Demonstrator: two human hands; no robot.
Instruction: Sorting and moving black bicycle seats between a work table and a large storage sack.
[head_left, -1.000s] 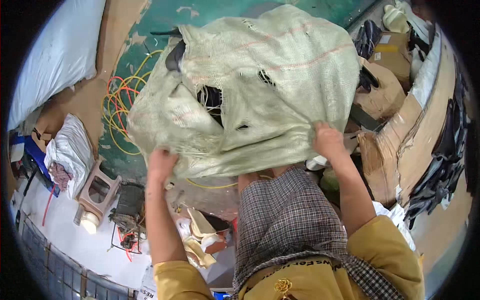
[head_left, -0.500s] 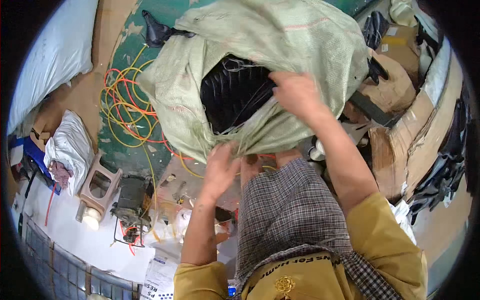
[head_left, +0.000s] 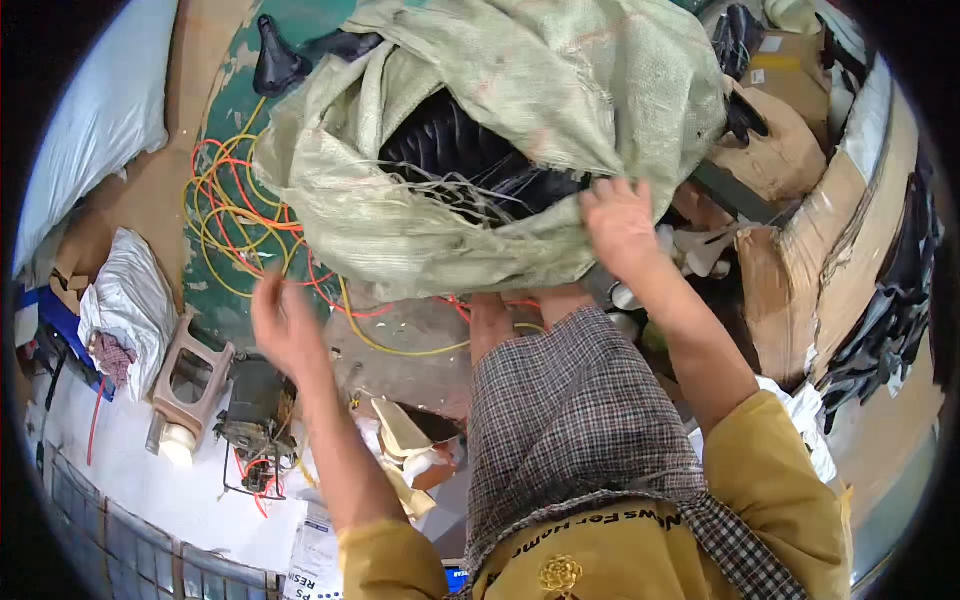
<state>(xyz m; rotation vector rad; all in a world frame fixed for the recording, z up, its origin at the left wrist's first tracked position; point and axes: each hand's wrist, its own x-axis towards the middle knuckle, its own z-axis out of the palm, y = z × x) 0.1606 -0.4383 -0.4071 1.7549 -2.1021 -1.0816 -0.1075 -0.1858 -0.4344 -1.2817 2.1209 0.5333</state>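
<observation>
A large pale green woven sack (head_left: pixel 430 255) lies in front of me with its torn mouth gaping. Inside show glossy black ribbed pieces (head_left: pixel 440 140), stacked close together. Loose frayed strands (head_left: pixel 455 195) cross the opening. My right hand (head_left: pixel 620 222) is closed on the sack's rim at the right end of the mouth. Off the sack, to its lower left, my left hand (head_left: pixel 285 325) is in the air near the cables; it is blurred, its fingers look stretched out, and nothing shows in it.
Black bicycle saddles (head_left: pixel 277 65) lie behind the sack's left side. Yellow and orange hoses (head_left: pixel 235 215) coil on the green floor. A beige plastic stool (head_left: pixel 190 375) and a dark machine (head_left: pixel 255 410) stand left. Torn cardboard boxes (head_left: pixel 780 290) crowd the right.
My left hand has let go of the sack's near edge and swung left. My right hand has moved down and right along the rim, and the mouth has changed shape.
</observation>
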